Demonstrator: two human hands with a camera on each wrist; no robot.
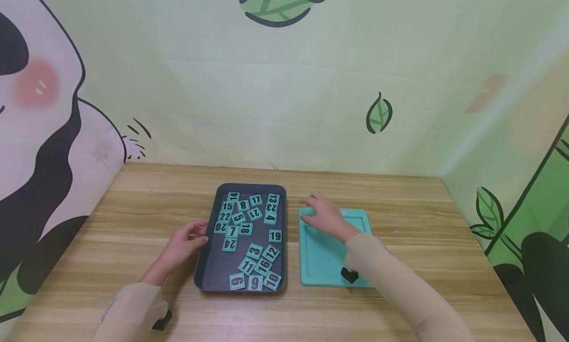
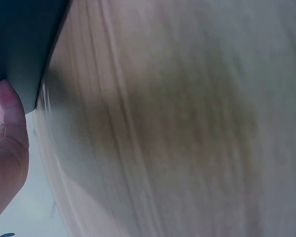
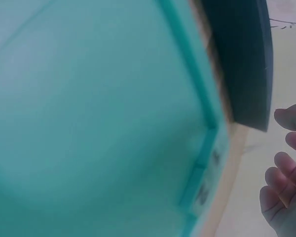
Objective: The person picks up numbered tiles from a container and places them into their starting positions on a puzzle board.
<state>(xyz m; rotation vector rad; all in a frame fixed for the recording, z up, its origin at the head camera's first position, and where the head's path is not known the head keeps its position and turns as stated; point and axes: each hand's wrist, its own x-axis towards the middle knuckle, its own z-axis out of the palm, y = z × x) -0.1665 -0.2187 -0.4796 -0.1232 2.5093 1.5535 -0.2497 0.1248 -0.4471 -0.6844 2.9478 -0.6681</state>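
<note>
A dark blue tray (image 1: 209, 268) lies lengthwise on the table, with several small teal number tiles (image 1: 255, 282) spread over it. My left hand (image 1: 180, 245) is at the tray's left edge, its thumb (image 2: 11, 106) against the outer wall in the left wrist view. To the right of the tray lies a shallow teal board (image 1: 320, 263) with a raised rim. My right hand (image 1: 326, 216) hovers over the board's far left part, fingers spread apart and holding nothing. At one end of the board, the right wrist view shows small blurred pieces (image 3: 203, 192) with dark marks.
A wood-grain table (image 1: 146, 198) carries everything. Behind it hangs a pale green backdrop (image 1: 200, 85) with printed leaves and a panda. A narrow strip of wood separates the tray from the board. Dark wrist devices (image 1: 349, 275) show at both cuffs.
</note>
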